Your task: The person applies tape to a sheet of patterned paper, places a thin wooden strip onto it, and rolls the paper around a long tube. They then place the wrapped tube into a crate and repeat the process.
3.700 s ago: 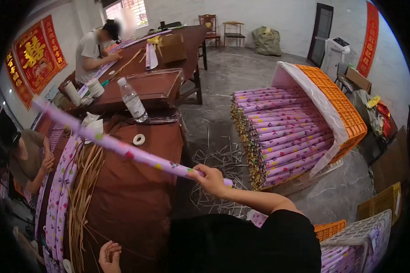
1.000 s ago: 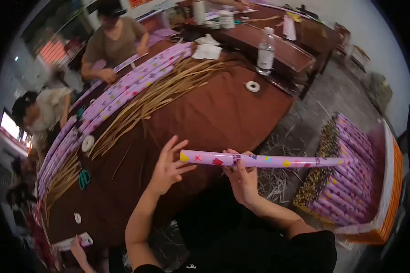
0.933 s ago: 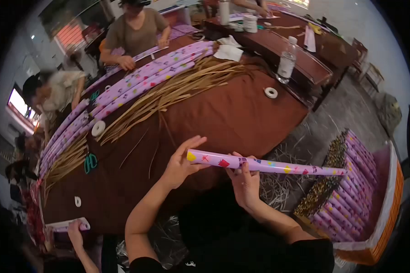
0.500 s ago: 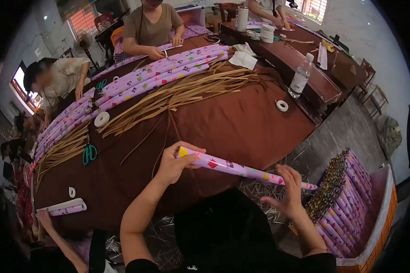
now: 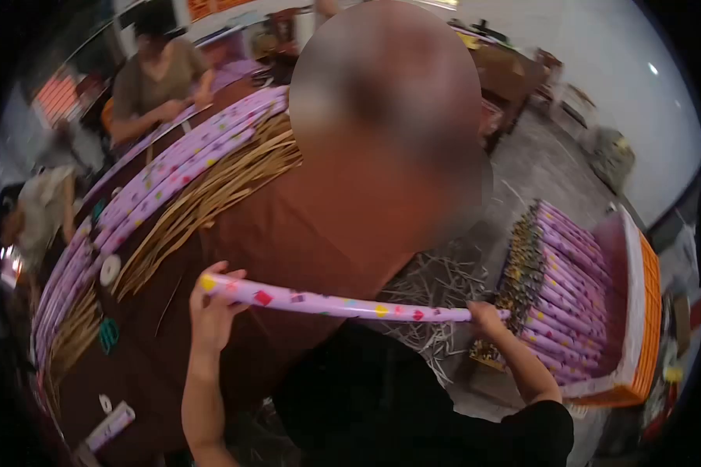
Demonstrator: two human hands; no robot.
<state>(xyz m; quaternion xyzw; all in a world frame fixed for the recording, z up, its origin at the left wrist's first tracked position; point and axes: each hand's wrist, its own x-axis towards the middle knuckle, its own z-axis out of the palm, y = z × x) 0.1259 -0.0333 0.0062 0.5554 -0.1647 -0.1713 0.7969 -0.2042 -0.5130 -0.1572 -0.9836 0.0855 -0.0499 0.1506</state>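
Observation:
A long lilac roll with colored prints [image 5: 343, 305] stretches across the view between my two hands, above the brown table edge. Its wide end is held by my left hand [image 5: 216, 311], with the fingers wrapped round it. My right hand [image 5: 487, 317] is closed round the narrow end, close to the stacked rolls [image 5: 565, 303] at the right. The brown table covering [image 5: 319, 226] lies beyond the roll.
Long printed rolls [image 5: 179, 163] and brown strips [image 5: 210, 206] lie on the table at the left, near teal scissors [image 5: 108, 335] and a white tape roll [image 5: 110, 270]. An orange basket [image 5: 645, 311] stands at the right. Two people work at the far left. A blurred circle hides the upper middle.
The view has swung right. My right hand has gone from open beside the roll to closed round its narrow end. The roll now lies more level, still in my left hand.

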